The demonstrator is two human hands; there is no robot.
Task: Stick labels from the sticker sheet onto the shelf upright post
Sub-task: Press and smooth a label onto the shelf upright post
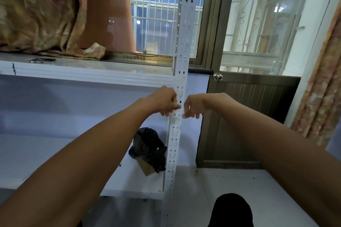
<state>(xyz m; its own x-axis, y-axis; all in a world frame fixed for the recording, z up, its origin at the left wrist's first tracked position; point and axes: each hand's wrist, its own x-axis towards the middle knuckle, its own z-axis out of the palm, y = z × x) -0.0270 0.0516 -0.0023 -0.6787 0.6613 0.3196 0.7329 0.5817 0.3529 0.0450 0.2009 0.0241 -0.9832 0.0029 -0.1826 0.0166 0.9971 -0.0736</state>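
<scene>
Head view, label application in progress. My left hand (166, 100) and right hand (193, 106) meet at the white perforated upright post (181, 46) of the shelf, just below the middle shelf board (83, 72). Both hands have their fingers curled in toward the post's front face; the left fingertips touch the post and appear to pinch or press something small and pale there, which I judge to be a label, though it is too small and blurred to confirm. The right fingertips sit just beside the post's edge; I cannot tell whether they hold anything. The sticker sheet is not identifiable in this view. No finished labels can be made out on the post above or below the hands, so I judge the task to be at an early or middle stage, one label being seated and others possibly left. A black bag (149, 147) lies on the lower shelf; a phone (42, 60) rests on the middle board.
</scene>
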